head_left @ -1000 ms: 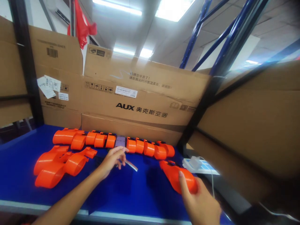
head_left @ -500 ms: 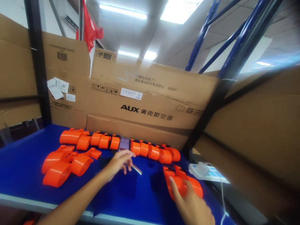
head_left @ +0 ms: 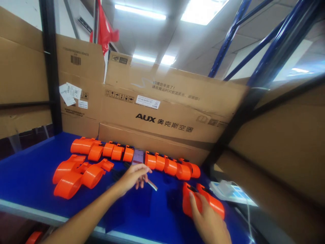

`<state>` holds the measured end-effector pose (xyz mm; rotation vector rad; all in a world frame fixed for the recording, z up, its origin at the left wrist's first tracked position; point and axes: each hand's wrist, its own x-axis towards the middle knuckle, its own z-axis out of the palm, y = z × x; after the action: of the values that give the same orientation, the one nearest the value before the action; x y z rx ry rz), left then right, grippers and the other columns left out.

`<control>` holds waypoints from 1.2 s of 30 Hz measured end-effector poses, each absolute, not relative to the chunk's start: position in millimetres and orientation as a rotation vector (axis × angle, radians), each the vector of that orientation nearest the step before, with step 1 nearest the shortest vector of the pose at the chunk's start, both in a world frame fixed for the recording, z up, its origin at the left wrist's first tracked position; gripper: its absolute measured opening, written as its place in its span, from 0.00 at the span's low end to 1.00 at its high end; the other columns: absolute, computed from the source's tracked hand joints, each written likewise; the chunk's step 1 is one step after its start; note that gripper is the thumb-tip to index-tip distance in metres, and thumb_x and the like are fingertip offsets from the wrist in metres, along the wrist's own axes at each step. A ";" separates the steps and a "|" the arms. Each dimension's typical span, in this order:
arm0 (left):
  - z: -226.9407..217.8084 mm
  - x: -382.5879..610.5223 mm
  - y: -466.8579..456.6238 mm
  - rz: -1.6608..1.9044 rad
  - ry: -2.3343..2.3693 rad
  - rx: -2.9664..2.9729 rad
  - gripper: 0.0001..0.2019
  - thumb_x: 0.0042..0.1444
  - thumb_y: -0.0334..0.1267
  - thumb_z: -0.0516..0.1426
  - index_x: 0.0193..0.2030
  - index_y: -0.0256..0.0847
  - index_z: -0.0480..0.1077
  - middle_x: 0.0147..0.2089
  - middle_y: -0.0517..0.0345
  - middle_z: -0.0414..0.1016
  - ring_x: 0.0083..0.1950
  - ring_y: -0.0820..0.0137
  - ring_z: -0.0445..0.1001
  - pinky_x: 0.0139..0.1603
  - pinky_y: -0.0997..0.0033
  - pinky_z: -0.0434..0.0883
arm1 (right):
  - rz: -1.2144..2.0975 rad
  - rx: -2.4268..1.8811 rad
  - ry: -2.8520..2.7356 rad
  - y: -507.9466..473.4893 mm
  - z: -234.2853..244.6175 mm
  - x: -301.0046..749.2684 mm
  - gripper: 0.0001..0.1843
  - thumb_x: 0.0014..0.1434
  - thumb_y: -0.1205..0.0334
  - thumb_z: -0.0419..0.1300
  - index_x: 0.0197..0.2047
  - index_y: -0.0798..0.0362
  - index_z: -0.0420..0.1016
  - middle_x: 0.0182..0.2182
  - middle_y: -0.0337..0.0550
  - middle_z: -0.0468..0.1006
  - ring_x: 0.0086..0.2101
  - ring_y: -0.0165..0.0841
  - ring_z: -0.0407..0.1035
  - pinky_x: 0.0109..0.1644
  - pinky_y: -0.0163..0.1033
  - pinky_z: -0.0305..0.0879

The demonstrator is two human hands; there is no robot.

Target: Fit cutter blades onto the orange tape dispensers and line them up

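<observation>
My right hand (head_left: pixel 209 217) is closed around an orange loop (head_left: pixel 189 202), a glossy band that looks like a rolled strap. The thumb lies on its face and the other fingers reach over it, partly hidden. Touching that hand on the right is a second orange loop (head_left: pixel 215 205) with a black part on top. My left hand (head_left: pixel 138 174) hovers near the table's middle, fingers curled. A thin silvery strip (head_left: pixel 152 184) sticks out from below its fingertips and appears to be held there. Behind this hand lies a phone-like screen (head_left: pixel 138 157).
Several orange loops (head_left: pixel 116 152) with black parts line the back of the blue table (head_left: pixel 30 169); more orange loops (head_left: pixel 67 186) lie at left. Cardboard panels (head_left: pixel 122 112) stand behind. A power strip (head_left: pixel 223 189) with a white cable sits at right, near a dark post (head_left: pixel 223 145).
The view has shifted slightly, so everything sits further right. My right hand's fingers have closed more around the orange loop. My left hand keeps nearly the same pose.
</observation>
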<state>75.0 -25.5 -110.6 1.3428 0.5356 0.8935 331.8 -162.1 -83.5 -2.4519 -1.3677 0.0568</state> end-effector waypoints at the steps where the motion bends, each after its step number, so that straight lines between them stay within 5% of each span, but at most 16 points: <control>1: -111.4 75.6 -25.3 0.900 0.540 1.354 0.22 0.56 0.56 0.58 0.42 0.37 0.74 0.27 0.58 0.74 0.19 0.76 0.69 0.15 0.81 0.57 | 0.049 -2.463 -1.369 -162.6 -82.0 331.5 0.35 0.66 0.38 0.36 0.63 0.50 0.64 0.53 0.56 0.77 0.49 0.53 0.75 0.50 0.54 0.69; 8: -114.8 77.1 -25.9 0.870 0.584 1.414 0.20 0.57 0.54 0.57 0.44 0.38 0.73 0.26 0.60 0.73 0.16 0.79 0.66 0.14 0.80 0.52 | -0.126 -2.408 -1.362 -166.3 -82.2 334.9 0.35 0.64 0.37 0.39 0.64 0.49 0.62 0.60 0.54 0.70 0.52 0.55 0.71 0.48 0.57 0.71; 18: -115.3 77.2 -27.7 0.954 0.581 1.550 0.19 0.60 0.53 0.55 0.44 0.39 0.73 0.26 0.60 0.72 0.18 0.77 0.65 0.17 0.77 0.54 | -0.324 -2.330 -1.280 -172.6 -82.5 338.4 0.31 0.64 0.37 0.43 0.55 0.49 0.70 0.53 0.55 0.74 0.46 0.53 0.75 0.39 0.53 0.73; 23: -108.2 52.7 -55.9 1.139 0.768 1.986 0.13 0.63 0.47 0.55 0.45 0.43 0.74 0.34 0.56 0.77 0.34 0.68 0.74 0.33 0.70 0.67 | -0.587 -2.169 -1.288 -171.4 -82.3 339.1 0.25 0.65 0.41 0.46 0.50 0.48 0.73 0.48 0.52 0.76 0.38 0.47 0.77 0.30 0.44 0.70; 27: -95.9 1.8 -73.6 1.138 1.003 2.610 0.12 0.64 0.45 0.54 0.48 0.45 0.74 0.44 0.53 0.78 0.45 0.60 0.74 0.50 0.58 0.66 | -0.779 -1.900 -1.423 -167.5 -82.4 332.1 0.21 0.67 0.45 0.48 0.45 0.51 0.74 0.44 0.51 0.78 0.37 0.44 0.77 0.29 0.41 0.68; 30: -91.2 -40.4 -67.1 1.023 1.265 2.906 0.14 0.64 0.45 0.52 0.49 0.43 0.74 0.47 0.47 0.78 0.47 0.56 0.73 0.52 0.52 0.64 | -0.839 -1.670 -1.541 -160.3 -80.1 319.1 0.18 0.67 0.50 0.51 0.43 0.53 0.75 0.40 0.49 0.79 0.36 0.40 0.76 0.33 0.40 0.68; 36: -111.0 -74.3 -43.8 0.818 1.573 3.053 0.20 0.64 0.53 0.51 0.42 0.40 0.76 0.40 0.45 0.79 0.43 0.54 0.74 0.48 0.53 0.63 | -0.691 -1.379 -1.730 -134.2 -77.1 283.5 0.10 0.67 0.57 0.54 0.41 0.52 0.75 0.37 0.46 0.79 0.33 0.35 0.75 0.37 0.37 0.68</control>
<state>-74.3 -43.8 -111.0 3.0528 1.5732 0.8184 283.5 -134.2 -77.1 -1.3787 -1.7300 -0.6908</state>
